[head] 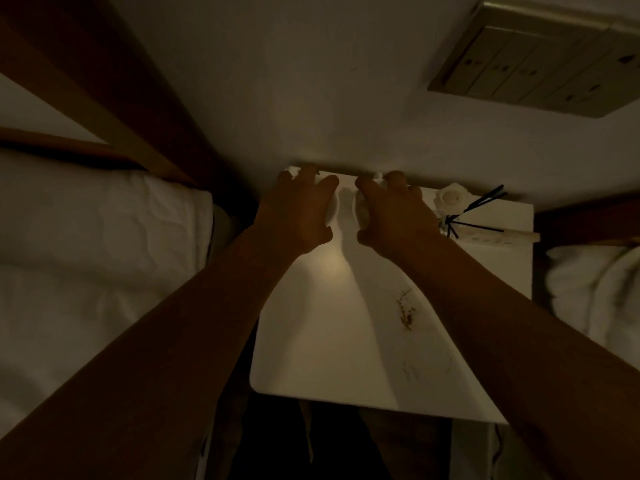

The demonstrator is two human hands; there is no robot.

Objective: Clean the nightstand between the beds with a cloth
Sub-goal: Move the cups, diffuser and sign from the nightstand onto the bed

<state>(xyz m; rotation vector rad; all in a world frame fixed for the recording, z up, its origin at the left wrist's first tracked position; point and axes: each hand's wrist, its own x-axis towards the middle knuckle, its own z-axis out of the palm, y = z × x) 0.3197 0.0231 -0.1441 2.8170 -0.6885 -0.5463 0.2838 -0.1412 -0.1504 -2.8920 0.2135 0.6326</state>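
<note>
The white nightstand [332, 358] stands between two beds, against the wall. Dry brown crumbs [405, 311] lie on its right half. At its back edge my left hand [294, 216] curls over a white round object [331, 211], most of it hidden under my palm. Beside it my right hand [394, 216] wraps over a second white round object [359, 207], also mostly covered. A narrow gap separates the two hands. No cloth is in view.
A white flower-shaped piece [450, 199] and black reed sticks [474, 216] stand at the back right corner. White bedding [86, 254] lies to the left, another bed [595, 292] to the right. A switch panel [540, 64] is on the wall.
</note>
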